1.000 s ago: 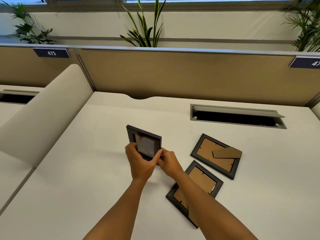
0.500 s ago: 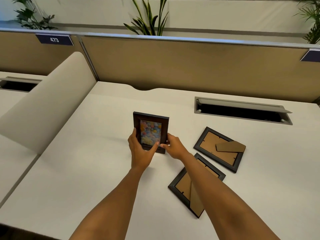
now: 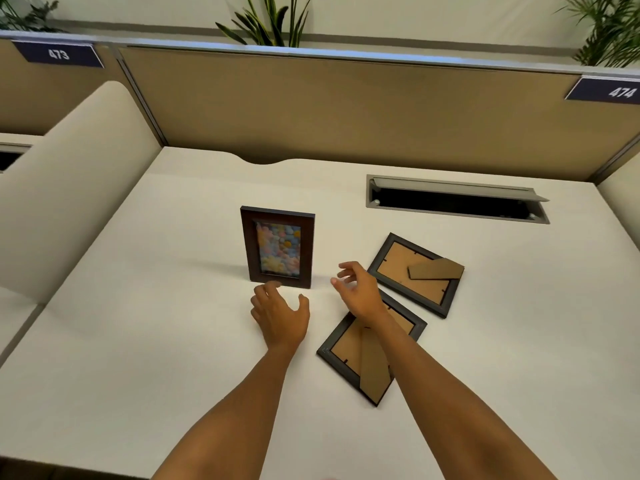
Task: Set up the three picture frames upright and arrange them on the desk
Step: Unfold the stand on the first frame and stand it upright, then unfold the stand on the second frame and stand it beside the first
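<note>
We have just let go: the brown picture frame [image 3: 278, 247] now stands alone on the bench [image 3: 138, 341], left hand [image 3: 281, 315] and right hand [image 3: 358, 291] wide, empty; two face-down frames [image 3: 415, 273] remain.

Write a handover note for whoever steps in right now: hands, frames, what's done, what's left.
Left hand: open, empty, just in front of the upright frame.
Right hand: open, empty, hovering over the nearer flat frame.
Dark brown wooden frame with the colourful picture: standing upright mid-desk, nobody touching it. Done.
Two dark frames lie face down, cardboard backs up, to its right: nearer one under the right forearm, farther one beyond it.
Left: stand both up, then arrange all three on the white desk.
</note>
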The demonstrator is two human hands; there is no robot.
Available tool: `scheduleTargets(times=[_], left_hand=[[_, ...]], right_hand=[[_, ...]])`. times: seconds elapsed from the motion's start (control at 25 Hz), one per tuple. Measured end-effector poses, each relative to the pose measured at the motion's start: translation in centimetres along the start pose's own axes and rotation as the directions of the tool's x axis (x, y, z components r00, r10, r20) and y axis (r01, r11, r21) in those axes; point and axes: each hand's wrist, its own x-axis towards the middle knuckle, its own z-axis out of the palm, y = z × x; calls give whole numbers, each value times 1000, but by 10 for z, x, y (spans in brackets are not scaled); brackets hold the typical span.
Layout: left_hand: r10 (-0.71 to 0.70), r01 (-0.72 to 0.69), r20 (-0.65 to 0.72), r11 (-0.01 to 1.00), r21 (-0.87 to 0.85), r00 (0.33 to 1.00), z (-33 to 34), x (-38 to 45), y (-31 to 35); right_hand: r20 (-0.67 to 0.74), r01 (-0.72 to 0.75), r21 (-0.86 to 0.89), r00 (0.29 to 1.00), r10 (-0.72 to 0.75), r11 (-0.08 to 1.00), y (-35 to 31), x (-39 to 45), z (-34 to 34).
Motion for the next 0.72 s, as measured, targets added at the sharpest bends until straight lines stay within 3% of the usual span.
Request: scheduleTargets(times=[0.08, 0.2, 0.32, 0.4, 0.52, 0.72], left_hand=[[98, -93, 153, 995, -39, 983, 11, -15, 2], [231, -208, 363, 973, -102, 903, 22, -31, 12], [232, -185, 411, 971, -151, 882, 26, -31, 19], [238, -188, 438, 970, -155, 867, 27, -29, 20], [238, -198, 476, 971, -135, 847, 27, -27, 21], [161, -144, 528, 987, -74, 834, 23, -25, 28]], right_hand=[[-83, -32, -22, 996, 30, 999, 12, -12, -15], [-200, -67, -72, 978, 51, 995, 22, -31, -33], [-192, -187, -120, 968, 162, 975, 23, -48, -39], [-145, -244, -246, 966, 213, 938, 25, -60, -39], [-116, -268, -392, 963, 242, 880, 24, -81, -33], [-132, -328, -450, 944, 302, 831, 14, -90, -23]])
